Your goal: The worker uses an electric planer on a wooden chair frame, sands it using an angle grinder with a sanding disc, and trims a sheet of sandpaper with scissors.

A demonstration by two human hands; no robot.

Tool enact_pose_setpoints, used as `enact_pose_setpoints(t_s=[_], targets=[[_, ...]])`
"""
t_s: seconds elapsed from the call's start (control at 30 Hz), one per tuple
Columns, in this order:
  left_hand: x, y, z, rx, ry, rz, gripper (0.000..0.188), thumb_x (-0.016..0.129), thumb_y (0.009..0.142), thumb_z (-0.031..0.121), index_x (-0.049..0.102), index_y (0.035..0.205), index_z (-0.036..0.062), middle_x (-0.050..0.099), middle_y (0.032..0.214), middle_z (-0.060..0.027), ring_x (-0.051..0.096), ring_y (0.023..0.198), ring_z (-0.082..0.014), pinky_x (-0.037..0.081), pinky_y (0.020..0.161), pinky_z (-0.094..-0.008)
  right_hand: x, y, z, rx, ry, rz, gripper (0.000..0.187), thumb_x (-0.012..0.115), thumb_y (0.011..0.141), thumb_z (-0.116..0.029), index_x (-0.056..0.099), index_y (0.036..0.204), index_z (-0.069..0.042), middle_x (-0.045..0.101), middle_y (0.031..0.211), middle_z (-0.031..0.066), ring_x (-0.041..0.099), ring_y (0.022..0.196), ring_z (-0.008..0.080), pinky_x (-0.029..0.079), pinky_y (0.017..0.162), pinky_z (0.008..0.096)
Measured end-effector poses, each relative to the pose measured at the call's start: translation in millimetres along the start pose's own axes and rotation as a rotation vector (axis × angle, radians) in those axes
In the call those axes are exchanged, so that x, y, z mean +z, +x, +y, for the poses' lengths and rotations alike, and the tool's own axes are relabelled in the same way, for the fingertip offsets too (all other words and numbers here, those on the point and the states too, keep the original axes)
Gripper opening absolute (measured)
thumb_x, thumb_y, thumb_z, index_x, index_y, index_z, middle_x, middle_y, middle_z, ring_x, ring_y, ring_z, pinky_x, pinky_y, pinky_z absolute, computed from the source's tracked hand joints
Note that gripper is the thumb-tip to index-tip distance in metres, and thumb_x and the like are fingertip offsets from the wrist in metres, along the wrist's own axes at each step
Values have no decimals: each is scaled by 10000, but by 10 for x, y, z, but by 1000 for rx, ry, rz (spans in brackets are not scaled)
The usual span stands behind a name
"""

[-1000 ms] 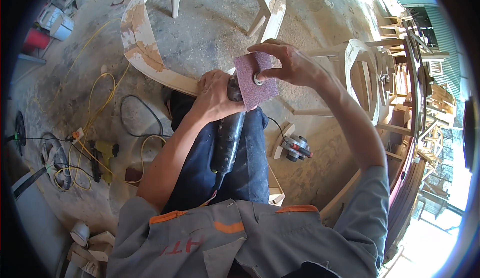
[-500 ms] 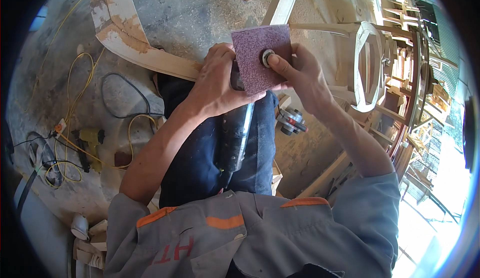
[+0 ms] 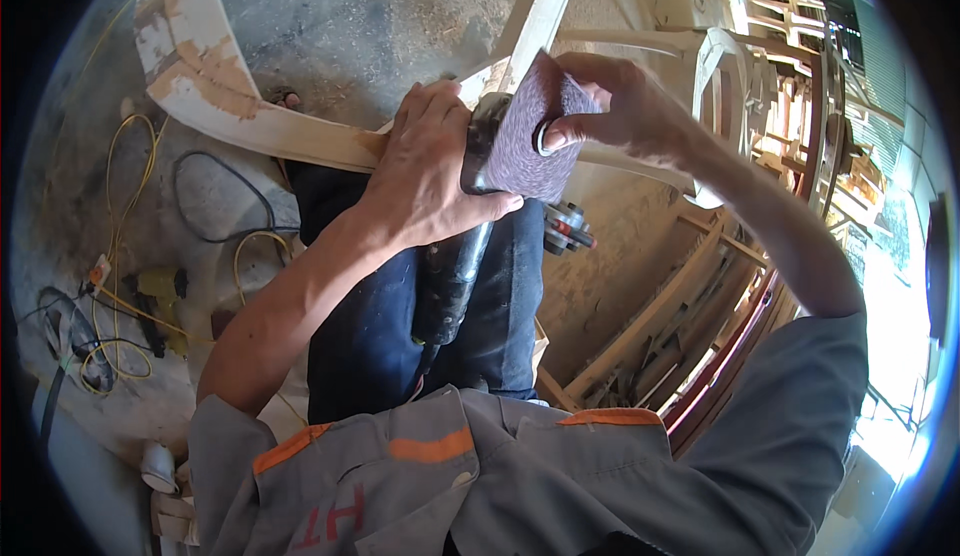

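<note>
A dark angle grinder (image 3: 452, 291) rests lengthwise between my thighs, its head pointing away from me. My left hand (image 3: 412, 171) is closed round the grinder's head, its thumb by the lower edge of a purplish square of sandpaper (image 3: 525, 156). The sheet lies across the grinder's face and bends at its far right corner. At the middle of the sheet sits a round metal nut (image 3: 541, 139). My right hand (image 3: 625, 106) has its thumb on this nut, while its fingers curl over the sheet's right edge. Those fingertips are partly hidden.
Pale curved wooden frame pieces (image 3: 215, 86) stand ahead on the left, and a wooden chair frame (image 3: 712, 66) is at the right. A small metal tool (image 3: 567, 228) lies beyond my right knee. On the left floor are a green nail gun (image 3: 160, 296) and a yellow hose (image 3: 125, 196).
The sandpaper has turned more edge-on, and its far corner now bends. My right hand has shifted right with its elbow swung outward, its thumb still at the nut. My left hand keeps its hold.
</note>
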State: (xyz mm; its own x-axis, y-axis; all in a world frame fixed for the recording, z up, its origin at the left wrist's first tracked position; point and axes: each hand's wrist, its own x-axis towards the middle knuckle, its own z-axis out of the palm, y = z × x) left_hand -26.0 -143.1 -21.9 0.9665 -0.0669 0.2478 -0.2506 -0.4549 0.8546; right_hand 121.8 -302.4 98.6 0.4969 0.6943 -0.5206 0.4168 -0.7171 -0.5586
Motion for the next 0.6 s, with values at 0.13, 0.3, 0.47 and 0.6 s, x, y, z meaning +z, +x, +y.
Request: enact_pose_setpoints(t_s=[0.13,0.3,0.47,0.6], targets=[[-2,3,9,-80,-80,-16,771,835,651,359,498,1157,-114,491,1184,-268,403,1237,-416,314,1097,-489,430,-257,95,325,786,148,587,799,776,-348,588,1171,32,667,1074,151,654,973,227,533,867,416],[44,-13,38,42,27,36,707,835,613,360,550,1100,-67,508,1150,-243,463,1115,-393,358,1008,-486,541,-435,-36,650,671,148,832,701,753,-638,534,1263,-1,622,1138,186,630,1003,290,573,700,382],[34,12,171,-29,38,75,615,814,627,339,545,1010,-58,530,1075,-247,485,1070,-409,376,977,-480,-252,78,-123,-591,-654,136,813,819,581,-430,546,1257,-68,623,1163,117,563,1146,271,406,1022,410],[-8,96,172,40,-82,73,705,844,627,301,497,1140,-36,503,1119,-234,480,1109,-419,373,979,-520,-303,256,-161,-569,-655,-175,622,805,623,-410,574,1126,-125,653,913,37,602,899,234,486,861,407]])
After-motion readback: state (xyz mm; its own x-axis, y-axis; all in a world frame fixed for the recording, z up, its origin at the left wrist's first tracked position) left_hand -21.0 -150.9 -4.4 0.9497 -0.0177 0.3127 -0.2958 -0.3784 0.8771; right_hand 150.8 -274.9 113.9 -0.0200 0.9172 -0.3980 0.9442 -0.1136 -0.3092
